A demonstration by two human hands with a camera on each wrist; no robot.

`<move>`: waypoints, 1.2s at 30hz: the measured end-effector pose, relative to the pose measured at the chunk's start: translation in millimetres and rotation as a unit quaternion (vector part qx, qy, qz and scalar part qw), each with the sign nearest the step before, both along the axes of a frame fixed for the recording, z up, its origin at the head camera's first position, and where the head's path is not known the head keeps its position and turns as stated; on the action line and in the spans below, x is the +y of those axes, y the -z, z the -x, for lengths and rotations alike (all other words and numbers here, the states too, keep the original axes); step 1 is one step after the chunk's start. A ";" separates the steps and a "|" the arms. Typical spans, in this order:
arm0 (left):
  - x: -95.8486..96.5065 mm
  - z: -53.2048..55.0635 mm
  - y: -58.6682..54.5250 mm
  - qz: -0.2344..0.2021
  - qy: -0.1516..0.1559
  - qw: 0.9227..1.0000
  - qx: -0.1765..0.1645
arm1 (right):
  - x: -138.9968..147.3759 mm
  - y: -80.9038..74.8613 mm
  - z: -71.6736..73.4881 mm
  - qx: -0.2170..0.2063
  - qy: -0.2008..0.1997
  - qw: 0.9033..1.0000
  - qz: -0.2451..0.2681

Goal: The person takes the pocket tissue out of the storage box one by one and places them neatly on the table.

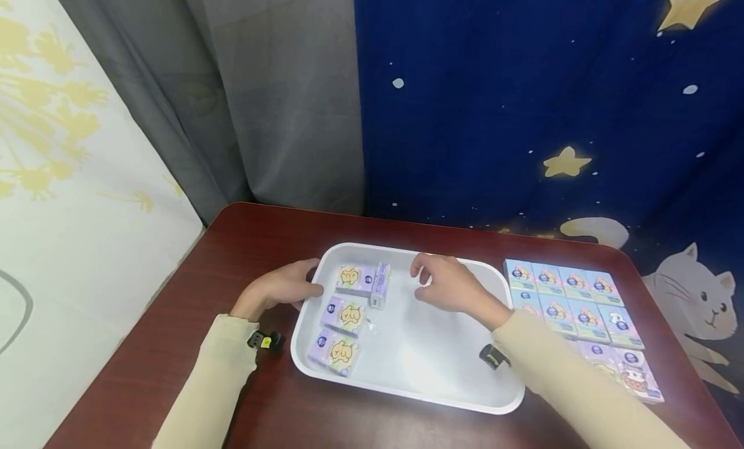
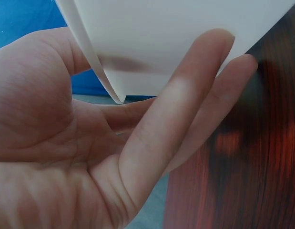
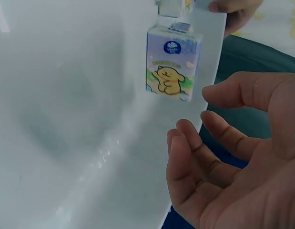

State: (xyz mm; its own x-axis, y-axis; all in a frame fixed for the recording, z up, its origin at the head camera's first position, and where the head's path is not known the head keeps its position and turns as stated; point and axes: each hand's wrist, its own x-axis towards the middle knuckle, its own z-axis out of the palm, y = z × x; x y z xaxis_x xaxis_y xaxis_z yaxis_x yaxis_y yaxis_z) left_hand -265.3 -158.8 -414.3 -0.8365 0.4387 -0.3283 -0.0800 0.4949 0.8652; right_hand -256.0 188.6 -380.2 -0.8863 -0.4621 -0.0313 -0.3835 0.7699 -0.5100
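Observation:
My left hand [image 1: 285,283] grips the white tray [image 1: 418,397] by its left rim, thumb over the edge. In the left wrist view its fingers [image 2: 161,114] lie along the tray's outer wall. My right hand [image 1: 447,282] hovers over the tray's far side with fingers loosely bent and nothing between them. Several purple tissue packs with a cartoon puppy sit along the tray's left side: a near pack [image 1: 335,352], a middle pack [image 1: 344,315] and a far pack [image 1: 351,278]. Beside the far one, another tissue pack [image 1: 380,285] stands on its narrow edge, nearest my right hand.
On the table [image 1: 267,232] right of the tray lie rows of tissue packs, blue ones [image 1: 575,281] at the back and purple ones [image 1: 633,375] in front, partly behind my right sleeve [image 1: 569,365]. A blue curtain [image 1: 465,145] hangs behind the table.

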 end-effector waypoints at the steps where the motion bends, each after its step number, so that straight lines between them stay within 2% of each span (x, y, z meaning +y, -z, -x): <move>1: -0.2 0.1 0.0 0.000 0.001 1.000 0.001 | -4.1 2.6 1.3 0.002 -0.002 1.000 -0.005; 4: -0.3 0.5 -0.3 0.001 -0.002 1.000 0.001 | -14.9 11.7 4.5 0.021 -0.014 1.000 -0.016; 9: -0.5 1.7 1.0 0.004 -0.003 1.000 0.003 | -27.8 23.1 7.7 0.080 -0.056 0.995 -0.014; 16: -1.1 1.2 0.1 0.001 -0.004 1.000 0.003 | -41.1 25.7 9.6 0.113 -0.095 0.988 -0.042; 21: 0.0 -0.1 -0.4 0.007 -0.005 1.000 0.005 | -47.2 30.3 11.2 0.144 -0.127 0.979 -0.069; 31: 1.3 0.5 -0.9 0.009 -0.004 1.000 0.005 | -44.8 34.3 12.8 0.177 -0.142 0.972 -0.064; 36: -0.2 0.4 0.2 0.009 -0.009 1.000 -0.001 | -40.6 32.0 12.7 0.168 -0.134 0.974 -0.066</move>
